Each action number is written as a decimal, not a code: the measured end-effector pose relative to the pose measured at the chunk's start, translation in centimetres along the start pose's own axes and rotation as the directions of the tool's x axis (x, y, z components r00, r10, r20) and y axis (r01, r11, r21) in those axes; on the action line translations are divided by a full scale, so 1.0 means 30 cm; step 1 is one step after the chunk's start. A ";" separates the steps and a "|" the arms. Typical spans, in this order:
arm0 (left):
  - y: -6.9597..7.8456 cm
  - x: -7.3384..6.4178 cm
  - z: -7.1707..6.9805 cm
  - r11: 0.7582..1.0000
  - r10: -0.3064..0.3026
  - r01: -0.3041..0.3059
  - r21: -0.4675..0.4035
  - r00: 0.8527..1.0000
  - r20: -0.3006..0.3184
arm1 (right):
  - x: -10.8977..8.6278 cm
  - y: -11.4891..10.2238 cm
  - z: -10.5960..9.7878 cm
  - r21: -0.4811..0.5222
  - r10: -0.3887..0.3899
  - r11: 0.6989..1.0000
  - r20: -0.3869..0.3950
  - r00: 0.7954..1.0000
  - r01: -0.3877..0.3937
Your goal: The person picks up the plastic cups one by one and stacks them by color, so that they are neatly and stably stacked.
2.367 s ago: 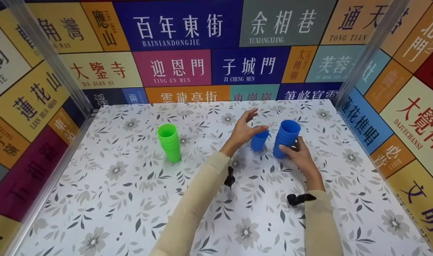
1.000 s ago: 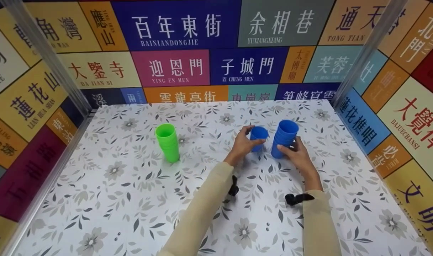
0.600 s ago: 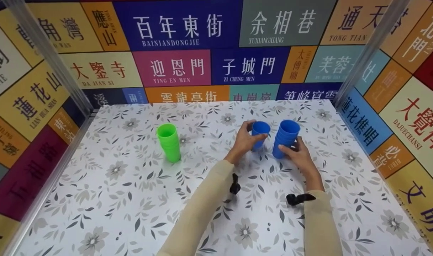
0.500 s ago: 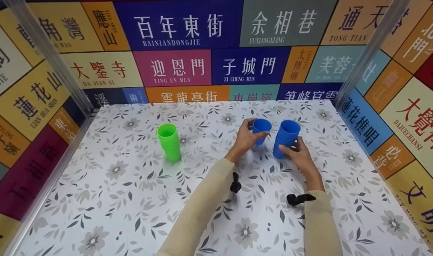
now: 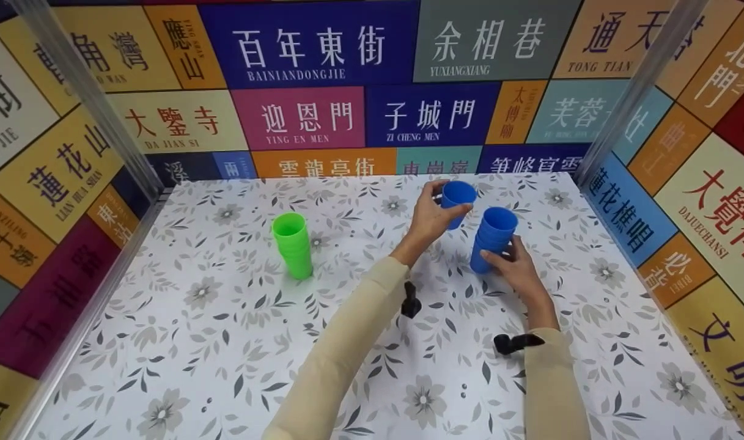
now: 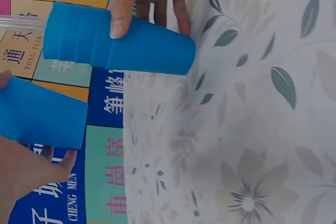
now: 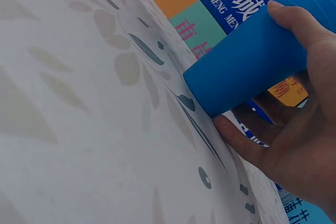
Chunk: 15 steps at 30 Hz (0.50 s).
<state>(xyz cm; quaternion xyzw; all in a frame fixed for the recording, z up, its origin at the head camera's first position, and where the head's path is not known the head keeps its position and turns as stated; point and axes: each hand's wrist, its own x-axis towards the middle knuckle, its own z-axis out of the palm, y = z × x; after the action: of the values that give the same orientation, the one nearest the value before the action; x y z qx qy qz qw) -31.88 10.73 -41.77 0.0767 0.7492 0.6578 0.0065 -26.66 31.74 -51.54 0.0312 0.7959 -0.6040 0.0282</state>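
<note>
My left hand [image 5: 431, 215] grips a single blue cup [image 6: 39, 113] near its rim, mouth up, raised above the table. Just to its right, my right hand [image 5: 521, 266] holds a stack of several nested blue cups [image 5: 493, 238] low on its side, thumb in front and fingers behind. That stack stands upright with its base at the tabletop, as the right wrist view also shows. The lone cup's base is a little above and left of the stack's top rim in the head view. Apart from both hands, a stack of green cups [image 5: 293, 247] stands upright on the left.
A white tabletop [image 5: 225, 342] with a grey flower and leaf print lies under everything. Colourful panels with Chinese lettering [image 5: 310, 116] wall in the back and both sides. Clear corner posts [image 5: 637, 85] rise at the back corners.
The left hand came down to the single blue cup, took hold of it and lifted it up and slightly right. The right hand and both stacks stay in place.
</note>
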 end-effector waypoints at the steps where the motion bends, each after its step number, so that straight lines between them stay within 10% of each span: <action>1: 0.009 -0.001 0.001 1.000 0.009 -0.009 -0.004 1.000 0.003 | -0.001 0.001 0.000 -0.001 -0.003 1.000 0.002 1.000 0.003; 15: 0.120 -0.024 0.031 0.996 0.087 -0.086 -0.010 0.994 0.060 | -0.017 -0.032 -0.001 0.003 0.036 0.999 0.013 0.999 -0.036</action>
<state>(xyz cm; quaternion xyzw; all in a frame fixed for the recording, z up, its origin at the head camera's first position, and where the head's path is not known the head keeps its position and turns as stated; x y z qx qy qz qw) -30.69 12.01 -38.42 0.1289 0.7424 0.6575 0.0010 -26.23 31.51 -50.57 0.0418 0.7939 -0.6051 0.0440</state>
